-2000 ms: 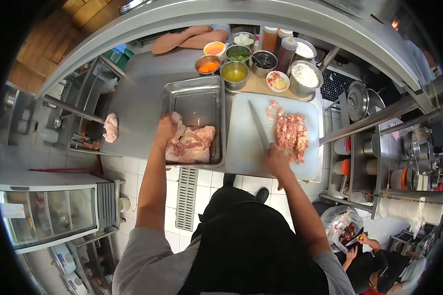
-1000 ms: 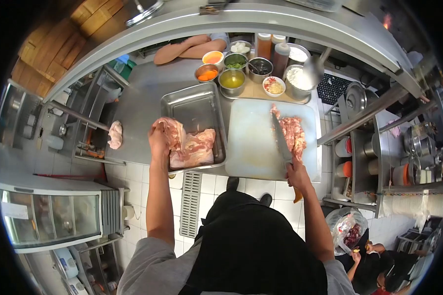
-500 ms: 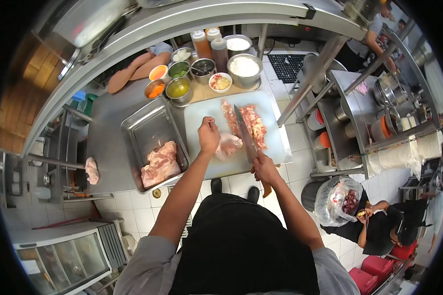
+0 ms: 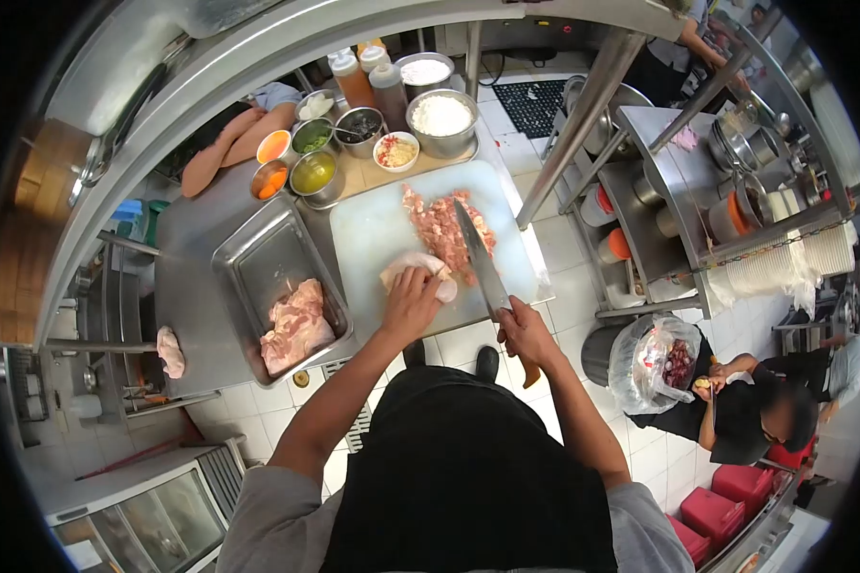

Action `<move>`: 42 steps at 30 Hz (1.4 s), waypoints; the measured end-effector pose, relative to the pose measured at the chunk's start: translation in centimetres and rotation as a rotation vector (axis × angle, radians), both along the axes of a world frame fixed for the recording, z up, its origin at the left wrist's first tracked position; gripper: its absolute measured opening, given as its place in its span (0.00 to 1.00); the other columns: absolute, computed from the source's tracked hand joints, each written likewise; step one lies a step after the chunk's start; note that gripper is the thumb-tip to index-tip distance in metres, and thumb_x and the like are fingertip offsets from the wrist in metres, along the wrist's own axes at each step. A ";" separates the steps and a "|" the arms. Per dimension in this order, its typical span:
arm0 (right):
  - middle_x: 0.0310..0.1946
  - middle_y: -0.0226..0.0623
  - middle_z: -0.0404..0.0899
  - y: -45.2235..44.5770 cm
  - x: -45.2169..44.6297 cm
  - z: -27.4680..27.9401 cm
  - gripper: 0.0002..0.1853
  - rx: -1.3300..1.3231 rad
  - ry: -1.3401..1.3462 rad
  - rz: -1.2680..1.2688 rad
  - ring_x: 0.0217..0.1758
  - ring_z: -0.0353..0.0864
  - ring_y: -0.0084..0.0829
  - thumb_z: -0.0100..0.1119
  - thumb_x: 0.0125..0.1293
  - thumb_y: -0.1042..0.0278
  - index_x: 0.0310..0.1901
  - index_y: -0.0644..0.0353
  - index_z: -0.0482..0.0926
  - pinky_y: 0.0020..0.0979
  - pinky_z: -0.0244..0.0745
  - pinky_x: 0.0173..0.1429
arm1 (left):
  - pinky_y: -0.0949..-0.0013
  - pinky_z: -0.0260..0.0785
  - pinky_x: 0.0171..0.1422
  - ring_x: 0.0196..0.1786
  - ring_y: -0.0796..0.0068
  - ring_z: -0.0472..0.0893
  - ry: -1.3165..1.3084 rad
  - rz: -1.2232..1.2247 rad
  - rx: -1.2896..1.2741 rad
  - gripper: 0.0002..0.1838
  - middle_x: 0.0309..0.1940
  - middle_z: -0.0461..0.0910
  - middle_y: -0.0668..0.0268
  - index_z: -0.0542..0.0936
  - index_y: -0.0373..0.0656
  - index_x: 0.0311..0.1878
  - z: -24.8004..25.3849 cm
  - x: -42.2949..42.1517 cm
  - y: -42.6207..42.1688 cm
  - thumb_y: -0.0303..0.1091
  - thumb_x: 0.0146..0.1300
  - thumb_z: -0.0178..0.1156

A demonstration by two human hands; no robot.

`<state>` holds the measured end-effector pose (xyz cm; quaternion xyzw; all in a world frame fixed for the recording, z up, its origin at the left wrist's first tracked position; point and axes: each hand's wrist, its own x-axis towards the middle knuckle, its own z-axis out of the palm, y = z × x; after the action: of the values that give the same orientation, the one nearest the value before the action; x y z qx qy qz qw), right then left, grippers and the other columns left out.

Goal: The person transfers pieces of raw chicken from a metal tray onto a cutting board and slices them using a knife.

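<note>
My left hand (image 4: 413,302) rests on a pale piece of raw chicken (image 4: 419,261) at the near side of the white cutting board (image 4: 358,234), its fingers curled over the meat. My right hand (image 4: 526,332) is closed round the wooden handle of a large kitchen knife (image 4: 485,267). The blade points away from me, over the board's right part. Chopped raw meat (image 4: 440,224) lies in a heap beyond the chicken piece, partly behind the blade. Left of the board, a metal tray (image 4: 242,256) holds more raw chicken (image 4: 296,327).
Behind the board stand bowls of sauces and chopped ingredients, a pot of white stuff (image 4: 442,115) and squeeze bottles (image 4: 352,78). A person's folded arms (image 4: 229,148) lean on the far left. A cloth (image 4: 170,352) lies at the left edge. Another person works beside a lined bin (image 4: 655,368).
My left hand has come down from above the board onto the chicken piece and now holds it. The knife stays in my right hand. The whole view has shifted slightly.
</note>
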<state>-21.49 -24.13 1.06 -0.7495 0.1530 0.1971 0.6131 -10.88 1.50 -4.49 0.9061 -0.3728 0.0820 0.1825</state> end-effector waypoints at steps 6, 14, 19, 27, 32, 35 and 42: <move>0.26 0.35 0.79 -0.2 -1.1 0.1 0.10 0.052 0.003 -0.026 0.19 0.74 0.23 0.48 0.85 0.64 0.49 0.62 0.73 0.31 0.74 0.25 | 0.55 0.72 0.52 0.42 0.61 0.80 0.497 0.474 -0.697 0.11 0.37 0.83 0.55 0.80 0.36 0.46 2.6 4.0 -0.2 0.35 0.76 0.57; 0.26 0.44 0.83 1.0 -0.7 1.3 0.12 -0.071 -0.092 0.054 0.24 0.83 0.38 0.51 0.83 0.62 0.46 0.64 0.74 0.42 0.78 0.34 | 0.65 0.72 0.45 0.39 0.71 0.78 0.809 0.643 -1.084 0.18 0.36 0.83 0.65 0.82 0.33 0.51 0.7 5.5 1.6 0.41 0.82 0.56; 0.29 0.59 0.84 3.5 0.7 0.1 0.12 -0.426 -0.289 0.214 0.36 0.84 0.64 0.54 0.79 0.62 0.46 0.64 0.74 0.59 0.77 0.45 | 0.63 0.75 0.50 0.43 0.62 0.83 0.623 0.682 -0.747 0.17 0.40 0.86 0.56 0.81 0.33 0.56 -1.2 3.2 5.0 0.40 0.80 0.60; 0.27 0.60 0.84 4.6 4.3 -0.6 0.11 -0.783 -0.395 0.297 0.33 0.86 0.65 0.56 0.76 0.63 0.49 0.62 0.72 0.63 0.80 0.41 | 0.52 0.75 0.55 0.52 0.44 0.81 -0.012 0.703 -0.518 0.16 0.52 0.79 0.46 0.80 0.34 0.59 1.1 1.6 4.8 0.25 0.71 0.60; 0.28 0.61 0.85 5.2 5.1 -0.3 0.12 -0.810 -0.417 0.344 0.33 0.87 0.63 0.56 0.75 0.64 0.50 0.62 0.71 0.59 0.83 0.40 | 0.49 0.71 0.62 0.56 0.49 0.78 -0.055 0.276 -0.374 0.11 0.50 0.77 0.53 0.82 0.38 0.52 2.6 1.5 1.7 0.29 0.68 0.62; 0.29 0.61 0.85 6.4 5.6 -2.3 0.12 -0.817 -0.463 0.351 0.34 0.88 0.63 0.55 0.75 0.65 0.51 0.62 0.71 0.59 0.83 0.40 | 0.47 0.70 0.62 0.56 0.50 0.77 0.036 0.235 -0.294 0.10 0.49 0.77 0.56 0.81 0.39 0.48 1.7 1.9 -0.1 0.33 0.67 0.62; 0.31 0.57 0.85 6.4 4.9 -2.8 0.11 -0.917 -0.394 0.436 0.33 0.89 0.58 0.54 0.75 0.65 0.52 0.61 0.71 0.56 0.84 0.38 | 0.47 0.69 0.65 0.58 0.53 0.74 0.080 0.320 -0.148 0.13 0.51 0.76 0.58 0.82 0.40 0.47 0.2 1.8 -0.4 0.36 0.63 0.66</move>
<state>-16.62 -17.78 -1.72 -0.9772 -0.0538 0.0885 0.1855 -9.08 1.07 -4.26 0.9405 -0.2091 0.1012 0.2480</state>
